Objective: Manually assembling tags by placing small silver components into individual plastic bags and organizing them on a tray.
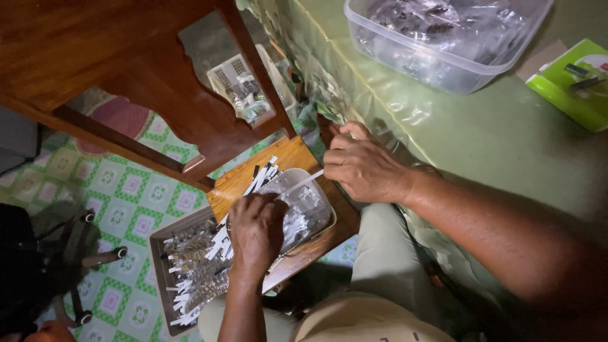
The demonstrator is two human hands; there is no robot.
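Clear plastic is lying under both hands: a transparent blister tray (304, 206) is resting on a small wooden board (288, 161) across the person's lap. The left hand (256, 231) is pressing down on the near side of the tray, fingers curled over its contents, though whether it is gripping anything cannot be told. The right hand (361, 166) is hovering just beyond the tray's far edge, fingers closed in a pinch on a thin white strip (304, 180) that is slanting down toward the tray.

More white strips (263, 176) are fanning out from beneath the tray on the board, beside a few dark ones. Lower left, a shallow metal tray (158, 266) is holding many more white strips and crinkled clear wrappers (202, 266), touching the board's edge.

To the right, a table under a glossy green cloth (481, 133) is carrying a clear plastic tub (443, 44) filled with dark bagged pieces, and a green box (573, 82) is sitting well apart near the corner. A dark wooden table (114, 57) is standing at upper left over a green-and-white patterned floor (133, 190).
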